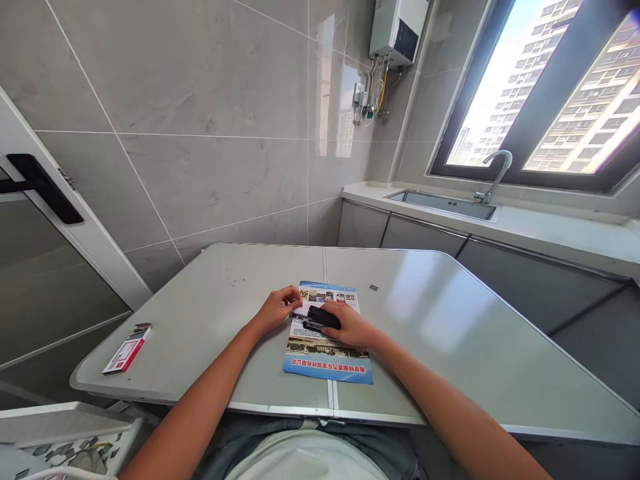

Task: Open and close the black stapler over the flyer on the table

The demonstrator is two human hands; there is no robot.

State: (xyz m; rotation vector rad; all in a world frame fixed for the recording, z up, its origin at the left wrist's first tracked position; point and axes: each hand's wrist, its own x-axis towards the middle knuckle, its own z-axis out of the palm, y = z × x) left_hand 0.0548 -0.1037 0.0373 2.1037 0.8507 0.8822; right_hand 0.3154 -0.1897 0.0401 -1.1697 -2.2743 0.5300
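Observation:
A black stapler (324,316) lies on a printed leaflet (327,369) in front of me, its top raised apart from its base. My right hand (351,324) is wrapped around the stapler's rear part. My left hand (280,308) is at the stapler's front end, over the leaflet's left edge, with thumb and fingers pinched together. Whether something small is between those fingertips is too fine to make out. Right of the leaflet's top lies a small dark strip (373,287), which looks like staples.
A red and white box (128,349) with dark strips on it lies at the left of the folding table (440,333). Tiny dark bits (236,281) are scattered farther back. A white bin (65,427) stands lower left. A sink counter (530,227) runs along the right.

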